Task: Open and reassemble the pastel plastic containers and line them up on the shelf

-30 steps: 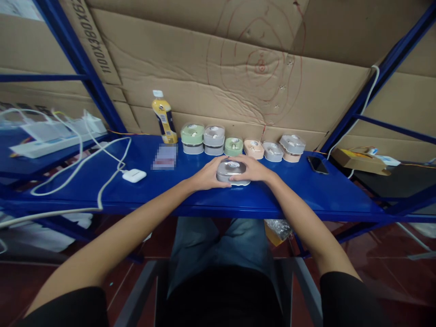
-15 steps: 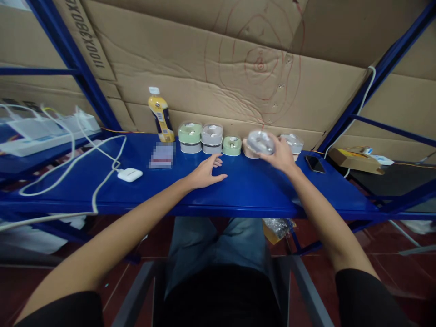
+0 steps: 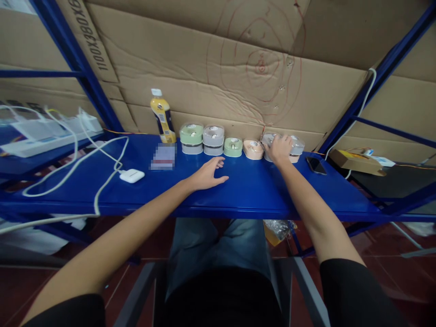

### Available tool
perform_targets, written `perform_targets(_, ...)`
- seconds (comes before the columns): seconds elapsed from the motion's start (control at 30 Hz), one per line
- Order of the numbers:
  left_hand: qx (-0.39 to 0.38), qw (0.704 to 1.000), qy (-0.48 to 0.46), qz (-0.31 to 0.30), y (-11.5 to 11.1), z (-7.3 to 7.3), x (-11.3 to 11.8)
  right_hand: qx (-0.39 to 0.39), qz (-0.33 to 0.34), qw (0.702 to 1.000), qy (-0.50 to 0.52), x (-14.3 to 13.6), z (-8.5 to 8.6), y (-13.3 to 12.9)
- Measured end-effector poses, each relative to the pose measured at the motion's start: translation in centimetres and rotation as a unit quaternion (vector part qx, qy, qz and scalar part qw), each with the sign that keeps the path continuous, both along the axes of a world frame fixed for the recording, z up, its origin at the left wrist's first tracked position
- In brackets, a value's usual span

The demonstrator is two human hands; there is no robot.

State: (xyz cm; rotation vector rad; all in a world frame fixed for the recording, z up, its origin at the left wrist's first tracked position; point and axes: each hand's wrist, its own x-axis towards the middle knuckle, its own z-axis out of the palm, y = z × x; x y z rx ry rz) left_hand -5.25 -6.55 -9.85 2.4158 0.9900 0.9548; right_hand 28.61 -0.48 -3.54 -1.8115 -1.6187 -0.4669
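Observation:
My right hand (image 3: pixel 280 147) grips a grey container with a clear lid (image 3: pixel 268 144) at the back of the table, partly hiding it. Just left of it sits a single peach container (image 3: pixel 253 150). To its right, touching or nearly so, stands a stack with a grey container on top (image 3: pixel 297 144) and a peach one below. My left hand (image 3: pixel 208 173) hovers over or rests on the tabletop, fingers apart and holding nothing. Beyond that hand are a single green container (image 3: pixel 233 147), a grey stack (image 3: pixel 213 136) and a green-on-grey stack (image 3: pixel 191 134).
The blue table (image 3: pixel 238 195) backs onto a cardboard wall (image 3: pixel 170 59). Left stand a yellow bottle (image 3: pixel 163 116), a blurred-out card (image 3: pixel 163 156), a white earbud case (image 3: pixel 132 175) and looping white cables (image 3: pixel 97 190). A phone (image 3: pixel 316 165) lies right, near an open carton (image 3: pixel 356 162).
My right hand has carried the grey container from above the peach one to the right and down beside it. My left hand is almost unmoved.

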Motion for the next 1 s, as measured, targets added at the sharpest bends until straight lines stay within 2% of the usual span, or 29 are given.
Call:
perform_targets(0.07, -0.004, 1.0, 0.005, 0.002, -0.1, 0.1, 0.0, 0.002, 0.037, 0.999, -0.029, -1.2, 0.2, -0.5)
perform_targets(0.13, -0.006, 1.0, 0.01, 0.001, -0.1, 0.2, 0.1, -0.02, 0.114, 0.991, -0.061, -3.3, 0.3, -0.7)
perform_targets(0.23, -0.002, 1.0, 0.007, -0.002, -0.1, 0.1, 0.1, -0.083, 0.222, 0.964, -0.12, -7.3, -0.1, -0.3)
perform_targets(0.33, 0.003, 1.0, 0.002, -0.007, 0.0, -0.1, 0.0, -0.151, 0.247, 0.945, -0.154, -10.8, -1.1, 0.5)
perform_targets(0.4, 0.005, 1.0, -0.003, -0.005, 0.0, -0.2, -0.2, -0.181, 0.244, 0.94, -0.153, -11.9, -1.8, 0.4)
perform_targets(0.5, 0.015, 1.0, -0.015, 0.012, -0.1, -0.1, -0.2, -0.166, 0.261, 0.942, -0.132, -11.8, -2.6, -1.5)
perform_targets(0.63, 0.04, 0.997, -0.049, 0.033, -0.3, 0.5, -0.1, -0.114, 0.313, 0.94, -0.077, -10.3, -2.5, -5.7)
perform_targets(0.77, 0.03, 0.998, -0.058, 0.024, -0.2, 0.6, -0.2, -0.112, 0.233, 0.966, 0.02, -10.3, -2.2, -7.3)
perform_targets(0.87, 0.017, 0.998, -0.053, 0.009, 0.2, 0.2, -0.6, -0.174, 0.208, 0.962, 0.029, -11.2, -2.1, -6.8)
perform_targets(0.93, 0.01, 0.999, -0.052, 0.001, 0.5, -0.1, -0.8, -0.21, 0.245, 0.946, 0.001, -11.6, -1.8, -6.5)
perform_targets(1.0, 0.003, 0.999, -0.054, -0.007, 0.7, -0.2, -0.9, -0.218, 0.343, 0.913, -0.029, -11.6, -1.4, -6.6)
